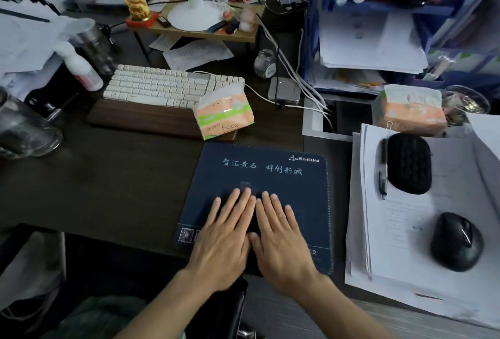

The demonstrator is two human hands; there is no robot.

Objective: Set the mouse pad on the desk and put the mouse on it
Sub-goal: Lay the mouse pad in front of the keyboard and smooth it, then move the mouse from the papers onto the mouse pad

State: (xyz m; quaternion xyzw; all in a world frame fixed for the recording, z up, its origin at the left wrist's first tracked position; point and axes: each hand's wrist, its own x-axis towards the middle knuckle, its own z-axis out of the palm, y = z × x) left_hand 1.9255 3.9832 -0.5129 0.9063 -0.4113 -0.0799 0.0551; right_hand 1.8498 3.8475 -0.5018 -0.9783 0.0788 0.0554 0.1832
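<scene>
The left hand [224,233] and right hand [281,236] are laid flat, fingers spread, side by side on the dark mouse pad [305,203], which lies on the tabletop [108,184] with its long axis running left to right. The mouse [457,241] is seen well apart on a paper stack [405,219] to the right, pointing away from the camera. A tissue pack [223,114] is propped just beyond the pad's far edge, before the keyboard [167,85].

- We see the dark blue rectangular mouse pad [259,176] with pale printed characters lying flat on the dark wooden desk [108,190].
- Our left hand [227,233] and right hand [281,236] rest palm-down on the pad, side by side, fingers spread.
- The black ergonomic mouse [456,241] sits on a white paper stack [411,230], right of the pad.
- A black textured pouch [409,163] lies beyond the mouse.
</scene>
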